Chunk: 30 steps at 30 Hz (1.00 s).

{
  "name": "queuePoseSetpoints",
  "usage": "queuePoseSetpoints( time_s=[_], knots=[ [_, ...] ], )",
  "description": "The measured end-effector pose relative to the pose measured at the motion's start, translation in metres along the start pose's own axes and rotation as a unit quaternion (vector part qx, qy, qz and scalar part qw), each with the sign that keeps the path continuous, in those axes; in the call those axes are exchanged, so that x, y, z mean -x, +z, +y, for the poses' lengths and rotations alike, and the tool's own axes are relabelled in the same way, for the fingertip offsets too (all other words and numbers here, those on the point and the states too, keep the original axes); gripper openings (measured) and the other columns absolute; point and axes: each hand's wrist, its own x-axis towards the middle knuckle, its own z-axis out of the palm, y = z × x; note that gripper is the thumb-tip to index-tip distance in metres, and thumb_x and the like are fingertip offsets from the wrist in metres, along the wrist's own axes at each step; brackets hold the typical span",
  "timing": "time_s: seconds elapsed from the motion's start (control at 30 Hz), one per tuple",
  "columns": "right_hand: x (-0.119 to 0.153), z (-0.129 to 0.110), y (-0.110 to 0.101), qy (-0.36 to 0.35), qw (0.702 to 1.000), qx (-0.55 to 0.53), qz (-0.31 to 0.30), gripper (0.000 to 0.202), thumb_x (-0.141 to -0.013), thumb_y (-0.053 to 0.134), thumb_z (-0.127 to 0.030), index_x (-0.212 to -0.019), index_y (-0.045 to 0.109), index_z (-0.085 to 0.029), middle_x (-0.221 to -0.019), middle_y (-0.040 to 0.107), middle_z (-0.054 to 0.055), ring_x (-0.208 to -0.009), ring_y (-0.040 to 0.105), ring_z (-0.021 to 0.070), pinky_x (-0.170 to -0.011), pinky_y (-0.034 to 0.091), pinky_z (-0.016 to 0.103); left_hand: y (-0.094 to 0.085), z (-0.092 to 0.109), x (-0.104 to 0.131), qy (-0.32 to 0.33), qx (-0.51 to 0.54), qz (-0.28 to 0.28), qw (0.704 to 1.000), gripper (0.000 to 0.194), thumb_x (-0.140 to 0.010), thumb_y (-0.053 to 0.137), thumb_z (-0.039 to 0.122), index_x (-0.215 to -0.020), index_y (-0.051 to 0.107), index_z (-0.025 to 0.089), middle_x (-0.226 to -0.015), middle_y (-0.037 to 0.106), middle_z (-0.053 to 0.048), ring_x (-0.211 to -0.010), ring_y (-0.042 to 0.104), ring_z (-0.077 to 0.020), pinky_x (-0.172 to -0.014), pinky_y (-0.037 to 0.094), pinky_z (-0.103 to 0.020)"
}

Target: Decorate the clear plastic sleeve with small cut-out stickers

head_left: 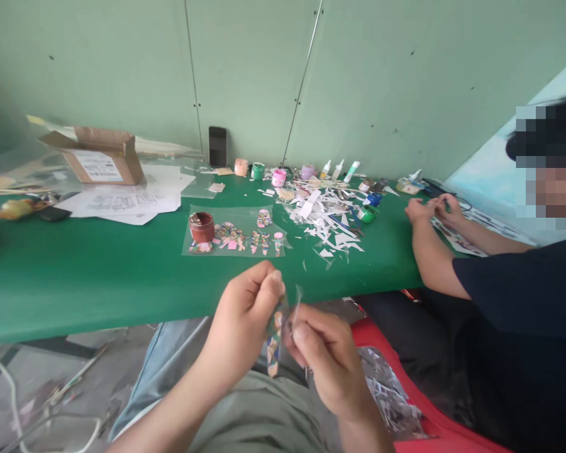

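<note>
At the left, a reddish-brown jar (202, 229) stands on a clear plastic sheet (238, 217). My left hand (251, 302) is closed, thumb and fingers pinching the top of a patterned strip (274, 349), hanging between my hands. My right hand (327, 352), curled, nips clear film (299, 297) beside it. Peeling or wrapping, I judge; next calls for a steady left pinch, light right fingertips.

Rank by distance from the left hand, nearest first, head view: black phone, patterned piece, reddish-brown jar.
From the left hand:
1. Patterned piece: at its fingers, on the right side.
2. Reddish-brown jar: ahead, slightly left, on the clear sheet.
3. Black phone: beyond the jar, upright by the wall.
</note>
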Motion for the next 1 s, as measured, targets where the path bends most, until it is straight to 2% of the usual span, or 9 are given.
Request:
queuePoseSetpoints(
  time_s=[0.07,0.13,0.17,0.23,0.3,0.37,0.47,0.63,1.0],
  knots=[
    [0.000,0.001,0.002,0.003,0.999,-0.005,-0.051,0.043,-0.102,0.046,-0.044,-0.067,0.051,-0.020,-0.057,0.041,-0.005,-0.050,0.037,0.0092,-0.053,0.030,0.025,-0.001,-0.004,-0.006,-0.001,-0.006,0.043,0.999,0.034,-0.093,0.049,0.032,-0.063,0.039,0.022,-0.053,0.039,0.006,-0.051,0.037,-0.0099,-0.049,0.032,-0.022],
    [-0.002,0.004,0.003,0.016,0.997,-0.035,-0.067,0.042,-0.101,0.046,-0.045,-0.068,0.053,-0.020,-0.056,0.041,-0.005,-0.047,0.035,0.0087,-0.050,0.029,0.025,-0.003,-0.008,-0.010,-0.019,0.012,0.056,0.998,0.033,-0.095,0.048,0.035,-0.065,0.040,0.023,-0.050,0.043,0.006,-0.047,0.040,-0.0102,-0.047,0.033,-0.022],
    [-0.003,0.006,0.003,0.022,0.997,-0.053,-0.046,0.043,-0.101,0.046,-0.047,-0.068,0.053,-0.020,-0.054,0.039,-0.006,-0.045,0.032,0.0084,-0.047,0.027,0.024,-0.004,-0.009,-0.011,-0.028,0.023,0.049,0.998,0.034,-0.095,0.048,0.037,-0.065,0.041,0.023,-0.049,0.045,0.006,-0.045,0.041,-0.0104,-0.046,0.033,-0.022],
    [-0.006,0.010,0.001,0.022,0.997,-0.046,0.053,0.043,-0.101,0.046,-0.049,-0.068,0.052,-0.021,-0.052,0.037,-0.007,-0.044,0.029,0.0086,-0.043,0.024,0.024,-0.005,-0.011,-0.011,-0.033,0.033,0.025,0.999,0.035,-0.094,0.051,0.041,-0.066,0.042,0.023,-0.047,0.047,0.006,-0.043,0.042,-0.0106,-0.044,0.033,-0.022],
    [-0.008,0.011,-0.001,0.005,0.986,0.026,0.166,0.041,-0.100,0.049,-0.047,-0.071,0.056,-0.020,-0.053,0.036,-0.007,-0.045,0.030,0.0093,-0.044,0.023,0.024,-0.005,-0.010,-0.008,-0.028,0.041,-0.012,0.999,0.037,-0.093,0.054,0.044,-0.065,0.043,0.023,-0.047,0.048,0.005,-0.043,0.042,-0.0107,-0.043,0.032,-0.022],
    [-0.010,0.009,-0.004,-0.008,0.970,0.096,0.223,0.036,-0.101,0.051,-0.045,-0.076,0.060,-0.020,-0.054,0.038,-0.007,-0.047,0.033,0.0099,-0.045,0.025,0.024,-0.003,-0.007,-0.005,-0.026,0.053,-0.049,0.997,0.039,-0.094,0.053,0.047,-0.065,0.044,0.022,-0.049,0.048,0.004,-0.044,0.041,-0.0107,-0.043,0.032,-0.022],
    [-0.013,0.003,-0.003,-0.009,0.978,0.088,0.191,0.038,-0.102,0.048,-0.044,-0.073,0.056,-0.021,-0.054,0.037,-0.007,-0.046,0.032,0.0095,-0.045,0.025,0.024,-0.002,-0.001,0.001,-0.017,0.069,-0.085,0.994,0.041,-0.096,0.050,0.047,-0.064,0.042,0.022,-0.053,0.045,0.004,-0.048,0.038,-0.0101,-0.045,0.031,-0.022],
    [-0.013,-0.005,0.004,-0.007,0.987,0.061,0.149,0.042,-0.103,0.047,-0.044,-0.067,0.046,-0.022,-0.054,0.033,-0.007,-0.047,0.030,0.0091,-0.046,0.024,0.025,-0.003,0.006,0.005,0.016,0.070,-0.114,0.991,0.041,-0.098,0.048,0.040,-0.063,0.037,0.021,-0.057,0.032,0.007,-0.053,0.025,-0.0097,-0.049,0.029,-0.021],
    [-0.008,-0.004,0.002,-0.005,0.992,0.026,0.126,0.044,-0.103,0.047,-0.047,-0.066,0.045,-0.022,-0.054,0.032,-0.007,-0.046,0.026,0.0090,-0.045,0.025,0.025,-0.002,0.011,0.012,0.006,0.076,-0.121,0.990,0.042,-0.097,0.048,0.041,-0.062,0.036,0.022,-0.057,0.033,0.006,-0.054,0.025,-0.0101,-0.050,0.029,-0.022]
  ],
)
